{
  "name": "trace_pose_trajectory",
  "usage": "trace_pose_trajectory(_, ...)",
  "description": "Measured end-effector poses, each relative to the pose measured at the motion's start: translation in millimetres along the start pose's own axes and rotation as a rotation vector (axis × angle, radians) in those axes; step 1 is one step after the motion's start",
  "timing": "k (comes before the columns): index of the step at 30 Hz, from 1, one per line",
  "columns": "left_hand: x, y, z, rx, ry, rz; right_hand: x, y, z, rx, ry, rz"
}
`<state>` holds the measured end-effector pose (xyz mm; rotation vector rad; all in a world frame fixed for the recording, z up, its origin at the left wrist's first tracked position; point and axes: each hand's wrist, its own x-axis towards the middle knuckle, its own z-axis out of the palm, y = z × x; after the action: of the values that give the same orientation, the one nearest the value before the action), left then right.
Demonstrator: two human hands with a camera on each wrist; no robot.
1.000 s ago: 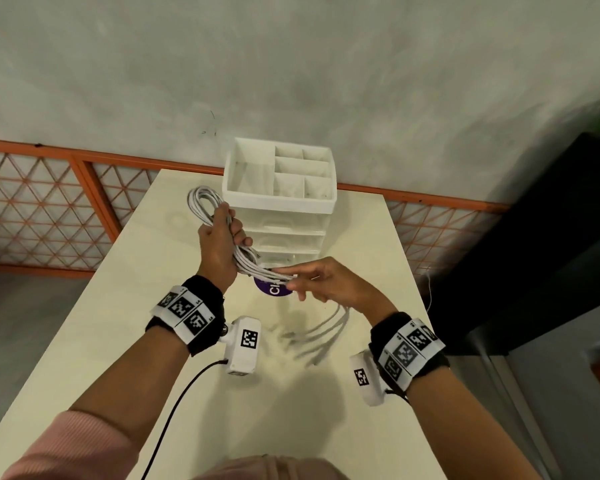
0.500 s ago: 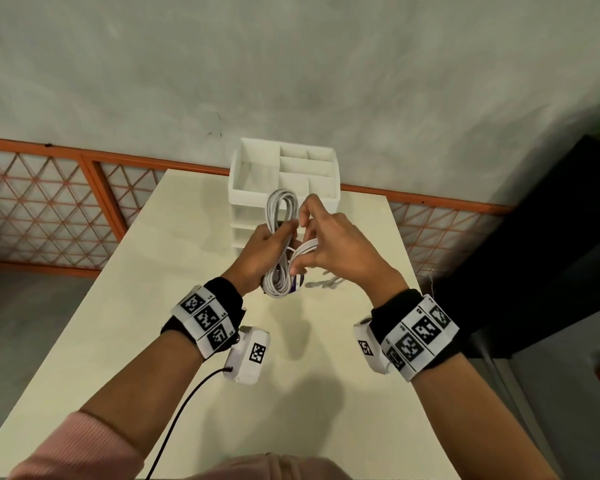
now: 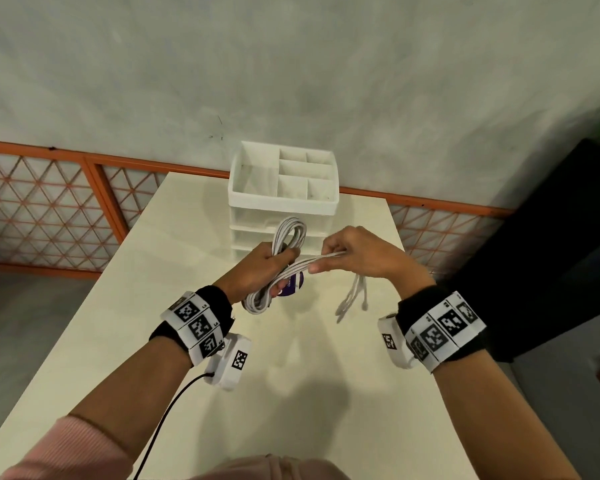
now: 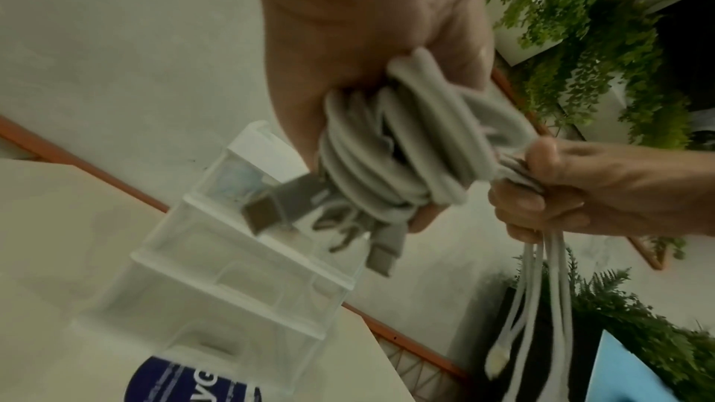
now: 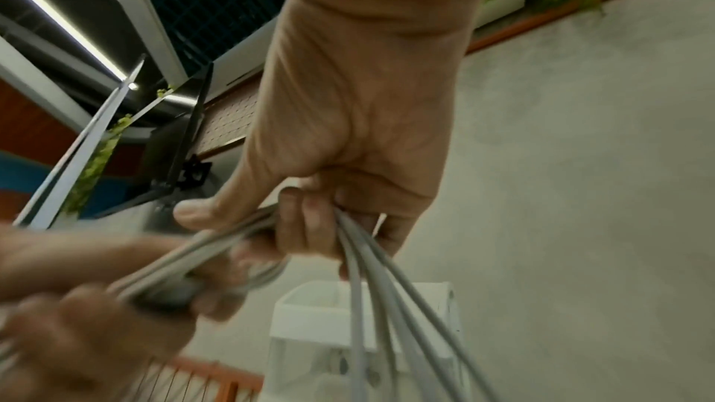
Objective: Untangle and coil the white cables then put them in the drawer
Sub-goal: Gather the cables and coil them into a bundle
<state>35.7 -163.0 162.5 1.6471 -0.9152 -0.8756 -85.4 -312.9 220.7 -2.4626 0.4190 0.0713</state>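
Note:
My left hand (image 3: 264, 263) grips the middle of a coiled bundle of white cables (image 3: 289, 233), its loops sticking out above and below the fist (image 4: 387, 145). My right hand (image 3: 347, 254) pinches several strands running from the coil to the right, and their loose ends (image 3: 352, 299) dangle below it with plugs showing (image 4: 499, 356). In the right wrist view the strands (image 5: 371, 259) pass under the curled fingers. The white drawer unit (image 3: 283, 202) stands just behind both hands, its drawers shut.
The cream table (image 3: 291, 393) runs toward me, with an orange lattice railing (image 3: 49, 209) and a grey wall behind. A purple round object (image 3: 293, 287) lies under the coil. A black panel (image 3: 551, 237) stands to the right. A black cord (image 3: 167, 420) trails from my left wrist camera.
My right hand has pulled the loose strands out to the right, away from the coil. The left hand has tilted the coil and lowered it slightly. The free ends now hang below the right hand.

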Motion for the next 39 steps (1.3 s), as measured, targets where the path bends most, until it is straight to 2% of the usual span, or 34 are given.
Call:
trace_pose_trajectory(5,-1,-8,13,0.01,-0.005,-0.025,-1,-1,-6,0.173,-0.017,-0.104)
trace_pose_trajectory(9,-5,-7,29,-0.162,-0.096,-0.061,8,-4,-4,0.406,0.045,-0.042)
trace_pose_trajectory(11,-6,-5,35,-0.148,-0.11,-0.034,14,-5,-2,0.49,0.06,-0.019)
trace_pose_trajectory(15,-1,-11,35,-0.013,-0.057,-0.047,23,-6,0,0.544,0.064,-0.016)
trace_pose_trajectory(20,-1,-10,27,-0.129,-0.091,-0.063,23,3,2,0.505,0.186,-0.005)
trace_pose_trajectory(25,2,-11,10,-0.245,0.014,-0.003,9,33,12,0.687,0.195,-0.063)
trace_pose_trajectory(31,9,-7,17,-0.216,0.113,0.093,19,20,58,0.855,0.493,-0.083)
trace_pose_trajectory(34,12,-8,20,-0.178,0.106,0.155,23,16,76,0.88,0.608,-0.042)
trace_pose_trajectory(39,12,-16,18,-0.149,0.028,0.137,26,21,68,0.691,0.577,0.015)
